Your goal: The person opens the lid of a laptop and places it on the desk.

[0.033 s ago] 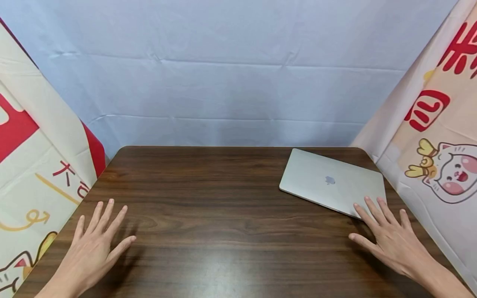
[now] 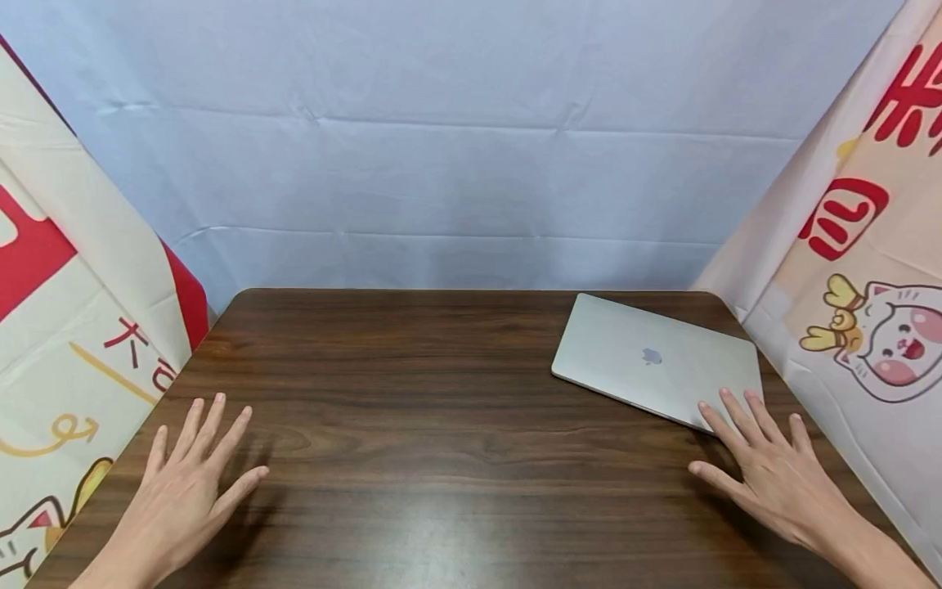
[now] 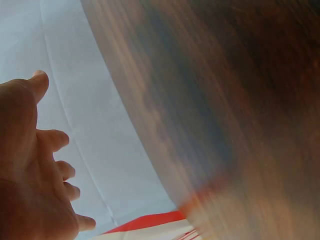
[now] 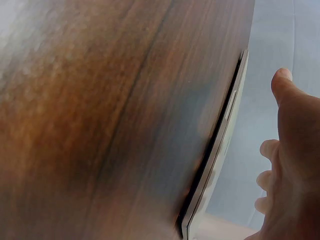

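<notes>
The cloth (image 2: 456, 164), pale, hangs behind the table (image 2: 412, 384) across the top of the frame. The table, dark and round-cornered, spans centre and bottom; its near edge is out of view. The left banner (image 2: 66, 319) and right banner (image 2: 846, 254) stand along its sides. The laptop (image 2: 655, 376), silver and closed, lies flat and slanted right of centre, its upper-left corner near the far edge, its right end at or just beside the right edge.

The left hand (image 2: 184, 487), lower left, is palm down and raised off the table, fingers straight and apart, holding nothing. The right hand (image 2: 769, 470), lower right, is posed alike; it overlaps the laptop's near corner in the head view, but the right wrist view shows a gap.

Caution: a rightward push could drive the laptop over the right edge. Lifting by the near corner alone would probably swivel or drop it; smooth metal should give little purchase.

Clearance: tight at right, against the right banner; ample at centre, between the left hand and the laptop.
</notes>
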